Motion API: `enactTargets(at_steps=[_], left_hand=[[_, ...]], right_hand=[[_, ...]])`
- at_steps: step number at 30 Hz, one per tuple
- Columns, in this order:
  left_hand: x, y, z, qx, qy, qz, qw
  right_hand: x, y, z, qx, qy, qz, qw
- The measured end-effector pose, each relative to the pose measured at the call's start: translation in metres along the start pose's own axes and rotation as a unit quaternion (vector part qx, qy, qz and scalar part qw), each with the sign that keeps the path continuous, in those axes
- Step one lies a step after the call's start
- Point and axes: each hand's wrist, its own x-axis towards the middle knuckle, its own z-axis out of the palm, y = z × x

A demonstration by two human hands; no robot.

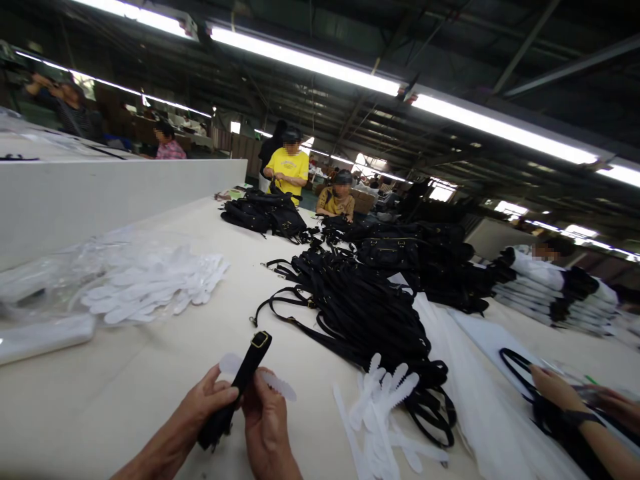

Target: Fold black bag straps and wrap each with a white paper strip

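Observation:
My left hand (203, 405) and my right hand (267, 427) both grip one black strap (240, 383) with a gold buckle at its far end, low in the middle of the view. A white scalloped plastic strip (277, 385) lies across behind the strap, between my hands. A pile of the same white plastic strips (383, 407) lies just right of my right hand. Beyond it spreads a heap of black straps (355, 307).
A clear bag with more white strips (150, 283) lies at the left on the pale table (150, 373). Black bags (267, 213) are piled farther back. Another person's hands (575, 403) work a black strap at the right edge. Several people stand at the far end.

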Motion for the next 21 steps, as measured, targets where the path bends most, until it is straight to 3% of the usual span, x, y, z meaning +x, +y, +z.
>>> enactTargets(at_steps=[5,9,12,15,21], left_hand=[[-0.007,0.006,0.004,0.022,0.026,-0.012,0.999],[-0.015,0.021,0.001,0.076,0.071,-0.034,0.994],[-0.019,0.030,-0.006,0.154,0.083,-0.039,0.984],[-0.019,0.032,-0.014,0.264,0.081,0.028,0.961],[-0.014,0.015,-0.027,0.446,0.037,0.106,0.888]], right_hand=[[0.002,0.010,-0.008,0.014,0.008,0.018,1.000],[-0.006,-0.003,-0.008,-0.136,0.028,-0.051,0.989],[-0.017,-0.014,-0.010,-0.286,0.009,-0.129,0.950],[-0.025,-0.013,-0.018,-0.377,-0.070,-0.186,0.905],[-0.013,0.011,-0.053,-0.446,-0.105,-0.294,0.839]])
